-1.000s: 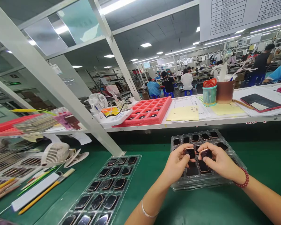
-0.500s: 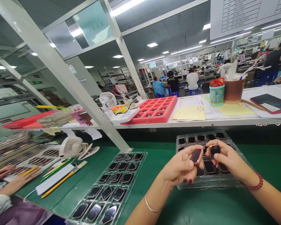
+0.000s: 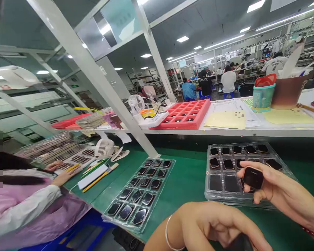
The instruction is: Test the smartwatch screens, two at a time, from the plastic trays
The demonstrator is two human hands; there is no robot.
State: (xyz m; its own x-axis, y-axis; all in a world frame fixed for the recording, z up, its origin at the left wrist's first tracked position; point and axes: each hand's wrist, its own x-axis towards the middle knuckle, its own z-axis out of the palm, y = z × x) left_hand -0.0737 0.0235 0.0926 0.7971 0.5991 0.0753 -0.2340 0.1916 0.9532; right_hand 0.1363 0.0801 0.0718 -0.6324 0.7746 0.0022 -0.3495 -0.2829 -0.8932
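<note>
My right hand (image 3: 279, 184) grips a smartwatch body (image 3: 253, 178) by its edges, its dark screen facing me. The hand is above a stack of clear plastic trays (image 3: 211, 196), whose pockets hold more watch bodies; some front pockets there show no watch. My left hand (image 3: 211, 223) is low and close to me, its fingers curled round another dark watch body (image 3: 240, 243) that is partly cut off by the lower picture edge. To the left of both hands lies a second clear tray (image 3: 161, 191) with rows of watch bodies.
A co-worker's hand (image 3: 64, 177) and sleeve are at the left, near trays of parts. A brush (image 3: 101, 177), a white strip and pens lie between us. A slanted white post (image 3: 143, 137) stands on the green bench. The shelf bears a red foam tray (image 3: 199, 122), papers and cups.
My left hand has moved down and towards me with its watch, away from the right hand. The right hand has turned its watch to show the screen. The view has swung left.
</note>
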